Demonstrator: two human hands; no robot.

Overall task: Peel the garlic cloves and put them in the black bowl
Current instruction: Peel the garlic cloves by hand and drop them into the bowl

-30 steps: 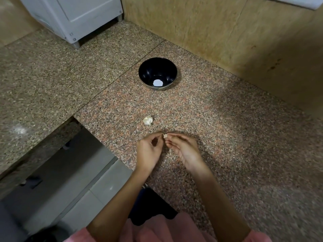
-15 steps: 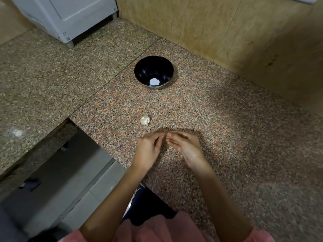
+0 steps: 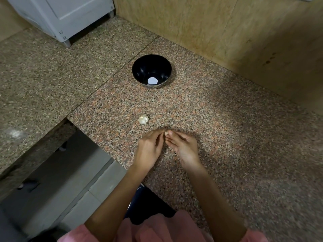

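Head view shows one big speckled stone desk (image 3: 227,137) with one brown wall (image 3: 209,23) behind it. One white box with small feet (image 3: 70,14) stands at the far left. Two bare arms reach in from the bottom edge, above a bit of pink cloth (image 3: 157,231). There are two hands. The left hand (image 3: 148,149) and the right hand (image 3: 183,149) meet near the middle of the desk, low over the stone. Their wrists are apart and their fingertips point at each other. One black bowl (image 3: 145,67) sits upright on the desk farther back, well apart from the hands. It has one pale round spot at the bottom, and I cannot tell if that is a clove or just shine. One white garlic lump (image 3: 143,119) lies on the desk between the bowl and the hands, near the left fingers but not touching them. Smallest of all is one garlic clove (image 3: 166,132), a tiny tan bit held where the fingertips meet. Both grips are almost closed. The left grip pinches it from one side with curled fingers, and the right grip pinches it from the other side. Most of the clove is hidden by the fingers.
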